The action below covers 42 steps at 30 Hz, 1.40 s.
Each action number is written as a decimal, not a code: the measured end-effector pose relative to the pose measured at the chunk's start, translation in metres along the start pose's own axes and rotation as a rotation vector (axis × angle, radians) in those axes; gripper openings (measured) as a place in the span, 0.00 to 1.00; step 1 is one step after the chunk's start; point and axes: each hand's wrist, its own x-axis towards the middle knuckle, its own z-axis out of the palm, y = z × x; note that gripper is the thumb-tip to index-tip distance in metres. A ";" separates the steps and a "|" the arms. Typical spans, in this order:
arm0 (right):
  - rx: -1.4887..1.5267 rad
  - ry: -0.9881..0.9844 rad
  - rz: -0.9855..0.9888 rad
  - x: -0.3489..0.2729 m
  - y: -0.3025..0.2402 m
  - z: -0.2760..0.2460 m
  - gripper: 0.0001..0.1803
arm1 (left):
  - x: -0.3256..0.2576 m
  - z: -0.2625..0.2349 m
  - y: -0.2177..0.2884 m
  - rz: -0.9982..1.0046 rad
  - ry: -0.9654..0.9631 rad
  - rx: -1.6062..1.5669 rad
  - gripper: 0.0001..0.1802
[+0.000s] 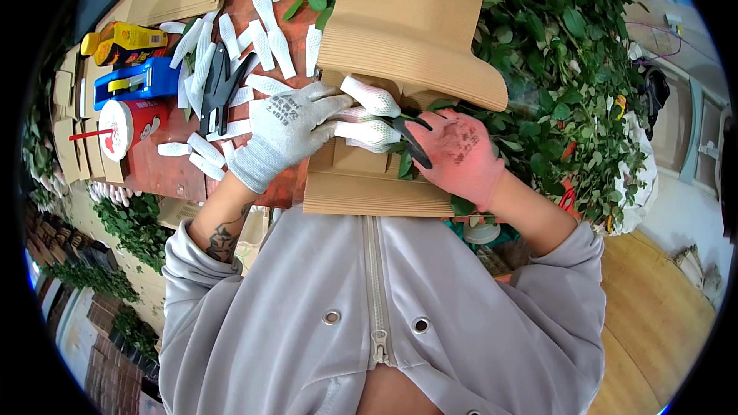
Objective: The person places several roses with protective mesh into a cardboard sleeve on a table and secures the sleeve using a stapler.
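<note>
Three netted buds already sit on the corrugated cardboard, which isn't closed over them yet. Left hand is at their tips, can't tell if gripping; right hand seems to pinch a stem. Loose white sleeves left of the cardboard look unused.

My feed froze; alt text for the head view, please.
A grey-gloved left hand and pink-gloved right hand handle netted flower buds over brown cardboard. White nets and a red cup sit left; leafy stems crowd the right.
</note>
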 end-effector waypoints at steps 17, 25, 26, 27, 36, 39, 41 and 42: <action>-0.093 0.043 0.122 0.016 0.006 0.023 0.21 | -0.004 0.006 0.002 -0.025 0.010 0.002 0.12; -0.023 0.050 0.003 -0.009 -0.017 -0.027 0.16 | -0.005 -0.021 0.024 -0.094 0.345 0.090 0.15; 0.036 -0.099 -0.038 -0.015 -0.021 -0.035 0.15 | -0.005 -0.024 0.027 0.034 0.344 0.130 0.14; 0.177 -0.090 -0.081 -0.020 -0.021 -0.019 0.19 | -0.004 -0.026 0.031 0.162 0.342 0.167 0.13; 0.260 -0.251 0.045 0.011 -0.012 0.000 0.17 | 0.015 -0.001 0.006 0.432 0.147 0.000 0.17; 0.139 -0.364 -0.008 0.018 -0.020 0.001 0.11 | 0.020 0.002 0.003 0.327 0.097 -0.056 0.21; 0.099 -0.333 -0.060 0.019 -0.027 0.005 0.13 | 0.023 0.000 0.005 0.300 0.047 -0.015 0.23; 0.080 -0.319 -0.087 0.021 -0.031 0.001 0.15 | 0.024 0.001 0.006 0.291 0.040 -0.013 0.23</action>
